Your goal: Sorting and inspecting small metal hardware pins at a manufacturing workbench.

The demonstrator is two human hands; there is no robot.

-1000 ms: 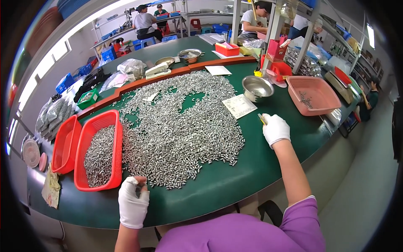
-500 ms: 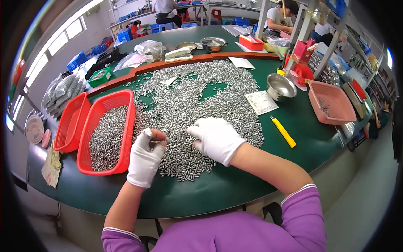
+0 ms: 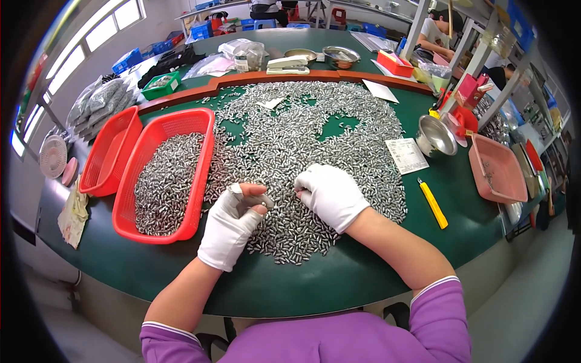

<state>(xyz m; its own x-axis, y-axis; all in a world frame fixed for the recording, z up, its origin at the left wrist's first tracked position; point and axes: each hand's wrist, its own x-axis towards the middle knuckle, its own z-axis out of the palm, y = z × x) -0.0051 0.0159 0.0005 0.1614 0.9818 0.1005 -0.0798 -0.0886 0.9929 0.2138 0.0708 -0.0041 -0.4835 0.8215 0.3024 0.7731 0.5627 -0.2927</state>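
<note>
A wide spread of small silvery metal pieces (image 3: 284,142), oblong in shape, covers the middle of the green table. My left hand (image 3: 227,233), in a white glove with bare thumb and fingertip, is curled at the pile's near left part. Something may be between its fingers, too small to make out. My right hand (image 3: 333,196), also white-gloved, bends down over the pile with its fingertips drawn together; what they hold is hidden. Left of my left hand, a red plastic basket (image 3: 209,163) holds a heap of the same pieces.
Beside it stands another red basket (image 3: 100,175). To the right lie a yellow utility knife (image 3: 434,206), a printed slip (image 3: 407,156), a metal bowl (image 3: 437,136) and a pink basket (image 3: 514,192). A brown wooden edging (image 3: 242,78) bounds the pile behind. A person (image 3: 433,36) sits far right.
The view has shifted, so the table things sit further right. My left hand's thumb and finger have spread slightly; the right hand stays over the pile with its fingers more tucked.
</note>
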